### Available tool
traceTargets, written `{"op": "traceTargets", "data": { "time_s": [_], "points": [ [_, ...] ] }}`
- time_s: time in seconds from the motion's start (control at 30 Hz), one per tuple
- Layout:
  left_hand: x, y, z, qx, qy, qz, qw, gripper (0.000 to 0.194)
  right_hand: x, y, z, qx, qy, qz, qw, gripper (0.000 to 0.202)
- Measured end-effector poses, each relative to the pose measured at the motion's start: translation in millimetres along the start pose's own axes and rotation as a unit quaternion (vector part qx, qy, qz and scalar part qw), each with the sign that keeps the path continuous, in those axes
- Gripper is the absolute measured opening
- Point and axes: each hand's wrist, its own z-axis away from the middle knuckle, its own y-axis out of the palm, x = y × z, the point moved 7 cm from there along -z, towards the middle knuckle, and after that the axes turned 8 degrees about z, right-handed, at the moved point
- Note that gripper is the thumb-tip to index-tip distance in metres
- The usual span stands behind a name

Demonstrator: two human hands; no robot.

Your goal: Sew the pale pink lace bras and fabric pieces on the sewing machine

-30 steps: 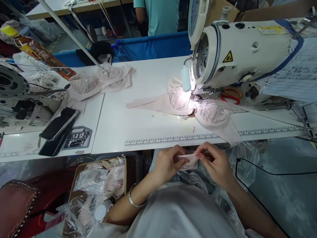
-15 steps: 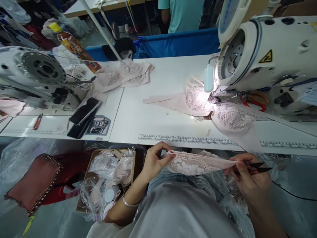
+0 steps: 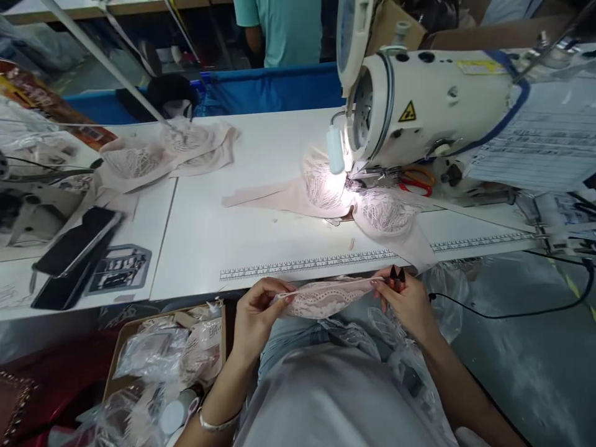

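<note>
At six o'clock, left hand [image 3: 258,316] and right hand [image 3: 410,307] pinch opposite ends of a pale-pink lace fabric piece [image 3: 326,299]. The right's black-bladed snips [image 3: 393,274] now point toward twelve, not three, suggesting handling rather than cutting. Toward two: a yellow triangular warning label [image 3: 407,112]; the white paper sheet's [image 3: 540,136] lines look too blurred to read.

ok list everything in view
table: 1, white, centre
sewing machines: 2, white, right and far left
bra: 1, pink, under right machine
lace pile: count unclear, pink, left
phones: apparently 2, black, left
bottle: 1, brown, left
scissors: apparently 1, orange-red, under right machine
paper: 1, white, right
cloth: 1, blue, beyond table
person: 1, teal shirt, beyond cloth
box: 1, brown, below table
lace piece: 1, pink, near table's edge
snips: 1, red-black, in right hand
left hand, right hand: 1 each, bare, on lace piece
</note>
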Motion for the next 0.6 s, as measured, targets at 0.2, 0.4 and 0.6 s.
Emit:
{"op": "traceTargets", "data": {
  "time_s": [0.2,0.4,0.6],
  "points": [
    [3,-3.5,-1,-0.037,-0.011,-0.012,0.999,0.018,-8,-3,0,-0.01,0.022,-0.095,0.995,0.04],
    [-1,-3.8,-2,-0.054,0.027,-0.006,0.998,0.016,-11,-8,-1,-0.008,0.01,-0.139,0.99,0.033],
    [-7,1.6,-1,-0.028,0.019,0.016,0.999,0.019,-2,-21,-2,-0.023,-0.035,-0.137,0.99,0.026]
  ]
}}
